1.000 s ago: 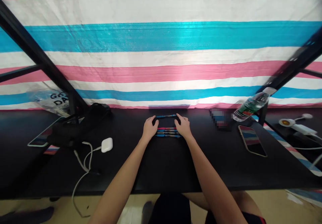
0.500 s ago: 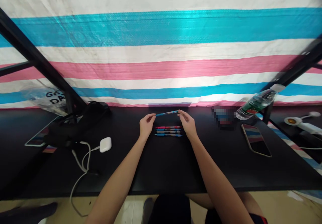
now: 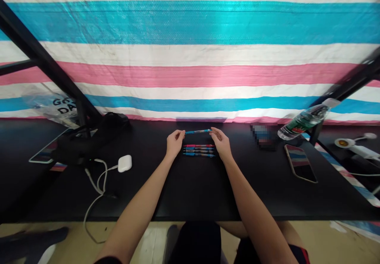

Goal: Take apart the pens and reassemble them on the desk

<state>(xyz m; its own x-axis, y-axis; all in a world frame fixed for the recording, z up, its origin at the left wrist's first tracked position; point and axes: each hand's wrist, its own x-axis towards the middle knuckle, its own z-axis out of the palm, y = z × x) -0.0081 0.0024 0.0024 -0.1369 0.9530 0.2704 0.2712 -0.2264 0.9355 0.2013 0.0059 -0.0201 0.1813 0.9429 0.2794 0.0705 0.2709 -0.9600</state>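
A blue pen (image 3: 197, 132) is stretched sideways between my two hands, just beyond a small stack of pens. My left hand (image 3: 175, 142) pinches its left end between thumb and fingers. At the other end, the fingertips of my right hand (image 3: 220, 141) close on the pen's tip. Nearer to me, several pens lie side by side on the black table (image 3: 196, 192): a red pen (image 3: 198, 146) is farthest away, and a blue pen (image 3: 199, 154) is closest. All of them point left to right.
On the left are a white earbud case (image 3: 124, 163), white cables (image 3: 104, 181), a black bag-like item (image 3: 80, 149) and a tablet-like device (image 3: 44, 155). To the right are a phone (image 3: 300, 163), a tilted water bottle (image 3: 305, 121) and a blurred-out item (image 3: 263, 135). Striped sheeting (image 3: 190, 74) hangs behind.
The held pen has gone from slanting up at its right end to nearly level. My left hand has shifted slightly right and up. The whole view has tilted a little.
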